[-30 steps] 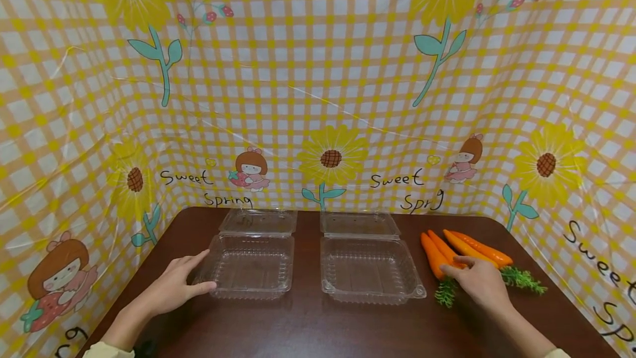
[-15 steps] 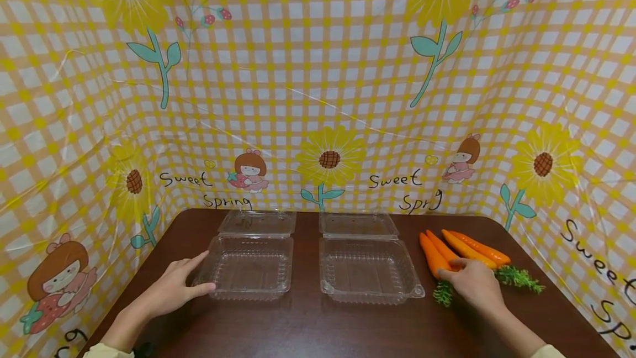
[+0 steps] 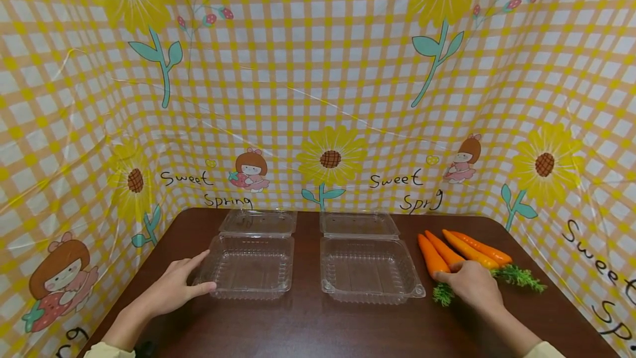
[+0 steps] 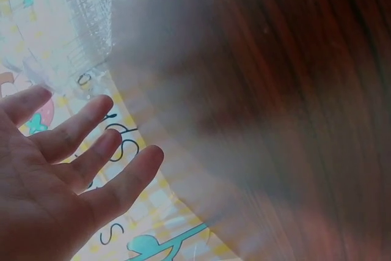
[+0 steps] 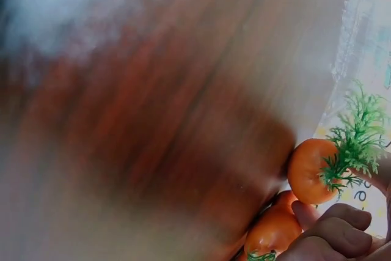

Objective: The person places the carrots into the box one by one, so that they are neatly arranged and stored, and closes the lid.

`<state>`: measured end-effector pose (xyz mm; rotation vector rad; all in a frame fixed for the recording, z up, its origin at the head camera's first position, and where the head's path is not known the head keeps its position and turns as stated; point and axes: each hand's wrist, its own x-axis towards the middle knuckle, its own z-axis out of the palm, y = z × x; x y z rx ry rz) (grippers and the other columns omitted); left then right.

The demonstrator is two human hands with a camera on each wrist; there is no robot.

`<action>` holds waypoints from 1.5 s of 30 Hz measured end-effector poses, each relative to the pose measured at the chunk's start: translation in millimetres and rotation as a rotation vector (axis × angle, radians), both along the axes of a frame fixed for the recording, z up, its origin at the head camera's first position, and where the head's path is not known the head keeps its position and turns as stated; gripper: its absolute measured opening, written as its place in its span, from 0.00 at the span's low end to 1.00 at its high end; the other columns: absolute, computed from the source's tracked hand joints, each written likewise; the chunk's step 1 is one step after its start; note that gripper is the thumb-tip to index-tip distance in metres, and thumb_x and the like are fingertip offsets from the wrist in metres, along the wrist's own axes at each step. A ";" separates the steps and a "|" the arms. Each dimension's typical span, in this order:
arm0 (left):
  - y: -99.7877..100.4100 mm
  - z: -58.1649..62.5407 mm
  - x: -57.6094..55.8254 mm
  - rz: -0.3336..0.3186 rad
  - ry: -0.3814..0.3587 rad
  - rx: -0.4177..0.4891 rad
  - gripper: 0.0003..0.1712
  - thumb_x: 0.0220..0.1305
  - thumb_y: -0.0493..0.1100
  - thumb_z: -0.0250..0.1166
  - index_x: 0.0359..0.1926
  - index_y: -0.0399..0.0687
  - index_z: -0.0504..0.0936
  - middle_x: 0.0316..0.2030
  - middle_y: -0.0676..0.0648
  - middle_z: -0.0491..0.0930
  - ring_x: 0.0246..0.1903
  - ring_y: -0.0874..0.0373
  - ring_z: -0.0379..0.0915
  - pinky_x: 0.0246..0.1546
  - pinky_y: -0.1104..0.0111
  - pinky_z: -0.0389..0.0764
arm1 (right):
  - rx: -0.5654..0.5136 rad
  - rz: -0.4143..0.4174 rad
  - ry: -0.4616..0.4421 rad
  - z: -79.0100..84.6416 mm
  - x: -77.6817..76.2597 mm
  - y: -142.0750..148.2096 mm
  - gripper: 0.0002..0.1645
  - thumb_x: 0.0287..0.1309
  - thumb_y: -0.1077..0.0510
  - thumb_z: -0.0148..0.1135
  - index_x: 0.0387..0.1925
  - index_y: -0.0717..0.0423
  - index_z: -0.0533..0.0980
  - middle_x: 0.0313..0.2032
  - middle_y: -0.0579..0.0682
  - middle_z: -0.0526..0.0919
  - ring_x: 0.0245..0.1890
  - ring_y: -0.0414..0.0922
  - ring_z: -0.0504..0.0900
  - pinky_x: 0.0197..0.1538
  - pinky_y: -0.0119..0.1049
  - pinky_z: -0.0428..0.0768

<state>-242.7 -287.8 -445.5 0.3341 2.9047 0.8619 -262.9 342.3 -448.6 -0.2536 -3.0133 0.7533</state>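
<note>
My right hand (image 3: 476, 285) grips the leftmost orange carrot (image 3: 431, 256) near its leafy end, thumb on the left side. In the right wrist view its round end and green leaves (image 5: 357, 139) stand between the thumb and curled fingers (image 5: 345, 236). Close on its right lies a second carrot (image 3: 444, 248), partly hidden by the hand. Two more carrots (image 3: 469, 250) lie further right. My left hand (image 3: 171, 286), fingers spread, is at the left edge of a lidded clear plastic box (image 3: 250, 294); the left wrist view shows its palm (image 4: 36, 181) holding nothing.
A second clear plastic box (image 3: 365, 295) stands between the first box and the carrots. Both have their hinged lids (image 3: 360, 224) folded back towards the checked cloth wall (image 3: 318, 87). All rest on a dark brown table (image 3: 308, 325).
My right hand has closed further round the leftmost carrot and drifted slightly left. The two left carrots have shifted a little to the left. My left hand stays in place.
</note>
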 end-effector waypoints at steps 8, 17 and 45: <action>-0.6 0.6 0.1 0.007 -0.011 -0.002 0.52 0.64 0.66 0.66 0.79 0.49 0.55 0.70 0.29 0.62 0.71 0.27 0.48 0.57 0.29 0.64 | -0.004 0.000 -0.015 -0.2 -0.4 -0.1 0.28 0.55 0.34 0.69 0.17 0.50 0.75 0.14 0.43 0.63 0.20 0.45 0.66 0.26 0.38 0.62; 2.6 3.3 -0.8 0.003 -0.008 0.006 0.52 0.63 0.65 0.66 0.79 0.49 0.56 0.70 0.30 0.63 0.72 0.28 0.48 0.57 0.29 0.63 | -0.002 -0.002 -0.020 1.2 -1.9 0.8 0.24 0.55 0.38 0.69 0.18 0.51 0.80 0.14 0.44 0.69 0.20 0.46 0.70 0.27 0.38 0.65; 1.8 3.5 -0.8 -0.001 0.005 -0.003 0.52 0.64 0.65 0.66 0.79 0.46 0.57 0.69 0.28 0.63 0.71 0.27 0.48 0.58 0.29 0.62 | -0.184 0.028 -0.026 44.1 -2.9 -2.5 0.39 0.58 0.41 0.65 0.55 0.72 0.78 0.21 0.48 0.80 0.19 0.43 0.70 0.24 0.35 0.67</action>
